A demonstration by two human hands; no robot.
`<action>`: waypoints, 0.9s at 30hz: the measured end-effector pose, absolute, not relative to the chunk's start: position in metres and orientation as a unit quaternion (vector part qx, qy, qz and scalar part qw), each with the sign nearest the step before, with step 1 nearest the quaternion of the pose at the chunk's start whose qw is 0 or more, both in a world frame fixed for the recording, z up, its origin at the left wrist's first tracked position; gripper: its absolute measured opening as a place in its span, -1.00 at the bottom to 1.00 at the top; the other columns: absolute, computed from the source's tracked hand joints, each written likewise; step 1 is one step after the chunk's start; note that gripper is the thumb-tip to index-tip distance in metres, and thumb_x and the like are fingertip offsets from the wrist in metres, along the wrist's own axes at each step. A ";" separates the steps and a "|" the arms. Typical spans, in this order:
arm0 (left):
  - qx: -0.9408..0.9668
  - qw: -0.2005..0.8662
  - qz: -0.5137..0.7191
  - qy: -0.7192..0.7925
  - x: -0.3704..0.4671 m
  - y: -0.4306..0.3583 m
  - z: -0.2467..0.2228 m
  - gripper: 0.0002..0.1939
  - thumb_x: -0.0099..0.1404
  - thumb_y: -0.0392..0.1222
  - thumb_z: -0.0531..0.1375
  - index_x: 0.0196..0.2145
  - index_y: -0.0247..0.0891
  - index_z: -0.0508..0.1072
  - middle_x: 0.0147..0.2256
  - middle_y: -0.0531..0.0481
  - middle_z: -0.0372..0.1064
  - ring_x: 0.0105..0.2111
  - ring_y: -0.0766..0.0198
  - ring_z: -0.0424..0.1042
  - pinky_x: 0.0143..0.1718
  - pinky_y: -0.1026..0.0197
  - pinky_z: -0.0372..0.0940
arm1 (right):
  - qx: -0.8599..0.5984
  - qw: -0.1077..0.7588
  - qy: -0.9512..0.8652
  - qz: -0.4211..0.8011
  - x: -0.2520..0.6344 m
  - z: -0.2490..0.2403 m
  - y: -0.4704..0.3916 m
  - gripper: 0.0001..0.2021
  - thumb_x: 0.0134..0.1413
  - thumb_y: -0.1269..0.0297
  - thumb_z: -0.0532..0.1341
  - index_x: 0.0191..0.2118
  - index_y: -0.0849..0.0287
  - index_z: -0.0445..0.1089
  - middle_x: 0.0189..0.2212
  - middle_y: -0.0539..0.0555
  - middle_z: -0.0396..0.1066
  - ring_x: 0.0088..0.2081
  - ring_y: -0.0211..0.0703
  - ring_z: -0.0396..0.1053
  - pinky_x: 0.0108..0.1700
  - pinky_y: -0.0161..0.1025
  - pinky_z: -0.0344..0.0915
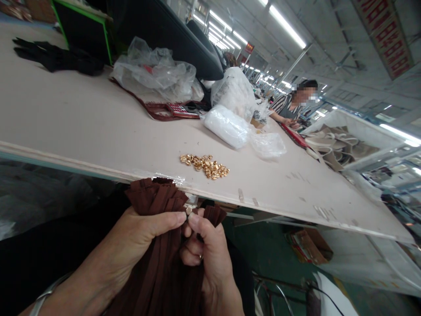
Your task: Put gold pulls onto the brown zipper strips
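Observation:
My left hand (138,232) is closed round a thick bunch of brown zipper tapes (156,197), whose cut ends fan out above the thumb and whose lengths hang down over my lap. Between my two thumb tips sits a small gold zipper slider (188,211). My right hand (212,250) pinches at the slider from the other side, its fingers curled. More brown tape ends (215,214) stick out behind the right thumb. On the table just beyond my hands lies a loose pile of gold zipper sliders (207,166). The tape end at the slider is mostly hidden by my fingers.
The table edge (263,208) runs just beyond my hands. Plastic bags (226,125), a phone-like red device (184,110) and black strips (59,57) lie on the table (82,114). Another person (292,107) works at the far right, near a white bin (365,158) of beige pieces.

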State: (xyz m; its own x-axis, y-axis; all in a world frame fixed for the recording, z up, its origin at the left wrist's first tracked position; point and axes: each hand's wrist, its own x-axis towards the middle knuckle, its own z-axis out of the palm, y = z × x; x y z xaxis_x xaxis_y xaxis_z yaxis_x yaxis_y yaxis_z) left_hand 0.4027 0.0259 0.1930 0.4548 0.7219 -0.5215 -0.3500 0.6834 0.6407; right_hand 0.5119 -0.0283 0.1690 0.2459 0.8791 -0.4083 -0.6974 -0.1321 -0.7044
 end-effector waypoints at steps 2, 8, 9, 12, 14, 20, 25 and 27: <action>0.230 0.829 0.313 0.402 0.402 0.025 0.191 -0.86 -0.09 -0.29 0.41 -0.50 -0.32 0.57 -0.54 -0.05 0.56 -0.56 0.15 0.51 -0.48 0.14 0.45 | -0.446 0.654 -0.108 0.602 0.512 0.169 -0.028 -0.66 -0.20 0.24 0.45 -0.50 0.19 0.24 -0.64 -0.15 0.32 -0.76 -0.59 -0.15 -0.75 -0.55 -0.18; 0.249 0.795 0.340 0.436 0.403 0.024 0.185 -0.75 -0.06 -0.25 0.44 -0.35 -0.29 0.59 -0.42 -0.05 0.62 -0.43 0.09 0.58 -0.34 0.11 0.47 | -0.458 0.647 -0.132 0.594 0.515 0.174 -0.028 -0.68 -0.16 0.25 0.44 -0.52 0.21 0.26 -0.65 -0.14 0.33 -0.74 -0.59 -0.15 -0.73 -0.55 -0.17; 0.260 0.784 0.349 0.442 0.403 0.024 0.183 -0.75 -0.05 -0.24 0.44 -0.35 -0.28 0.58 -0.41 -0.04 0.62 -0.41 0.09 0.58 -0.31 0.12 0.46 | -0.462 0.644 -0.140 0.593 0.516 0.176 -0.028 -0.68 -0.15 0.25 0.44 -0.51 0.21 0.26 -0.65 -0.13 0.34 -0.74 -0.59 -0.15 -0.73 -0.54 -0.17; 0.304 0.748 0.368 0.462 0.405 0.025 0.180 -0.73 -0.03 -0.17 0.45 -0.33 -0.25 0.58 -0.37 -0.01 0.62 -0.34 0.07 0.59 -0.26 0.12 0.45 | -0.475 0.634 -0.164 0.587 0.520 0.176 -0.027 -0.67 -0.15 0.23 0.45 -0.48 0.19 0.26 -0.63 -0.12 0.37 -0.74 -0.57 -0.14 -0.73 -0.54 -0.18; 0.328 0.731 0.367 0.473 0.405 0.026 0.179 -0.71 -0.03 -0.12 0.45 -0.34 -0.26 0.58 -0.35 -0.03 0.62 -0.29 0.02 0.59 -0.24 0.10 0.45 | -0.492 0.619 -0.193 0.581 0.523 0.175 -0.028 -0.66 -0.14 0.16 0.45 -0.46 0.18 0.27 -0.62 -0.10 0.39 -0.74 -0.56 -0.14 -0.73 -0.53 -0.19; 0.308 0.749 0.378 0.448 0.400 0.023 0.184 -0.67 0.00 -0.16 0.44 -0.23 -0.20 0.59 -0.26 0.03 0.64 -0.19 0.05 0.59 -0.18 0.16 0.43 | -0.624 0.565 -0.305 0.445 0.530 0.174 -0.028 -0.65 0.03 -0.01 0.34 -0.45 0.18 0.32 -0.69 -0.19 0.10 -0.68 -0.44 -0.05 -0.67 -0.46 -0.07; 0.264 0.774 0.367 0.443 0.398 0.022 0.183 -0.70 -0.01 -0.20 0.45 -0.26 -0.20 0.58 -0.29 0.04 0.65 -0.24 0.09 0.60 -0.19 0.17 0.43 | -0.681 0.531 -0.415 0.288 0.521 0.182 -0.026 -0.71 0.16 0.11 0.22 -0.49 0.17 0.29 -0.61 -0.09 0.25 -0.57 -0.33 0.15 -0.52 -0.36 0.13; 0.253 0.778 0.367 0.443 0.397 0.023 0.182 -0.70 -0.02 -0.21 0.45 -0.27 -0.21 0.58 -0.27 0.01 0.65 -0.19 0.05 0.59 -0.15 0.15 0.41 | -0.699 0.509 -0.457 0.208 0.517 0.183 -0.023 -0.73 0.22 0.16 0.16 -0.48 0.15 0.25 -0.60 -0.08 0.26 -0.57 -0.32 0.17 -0.50 -0.35 0.13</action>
State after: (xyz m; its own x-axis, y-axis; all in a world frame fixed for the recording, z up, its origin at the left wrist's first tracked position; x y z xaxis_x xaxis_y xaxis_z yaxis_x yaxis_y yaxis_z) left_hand 0.3973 0.0233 0.1822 0.3390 0.7948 -0.5033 -0.3467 0.6029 0.7186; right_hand 0.5175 -0.0228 0.1834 0.4962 0.8503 0.1752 0.4276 -0.0637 -0.9017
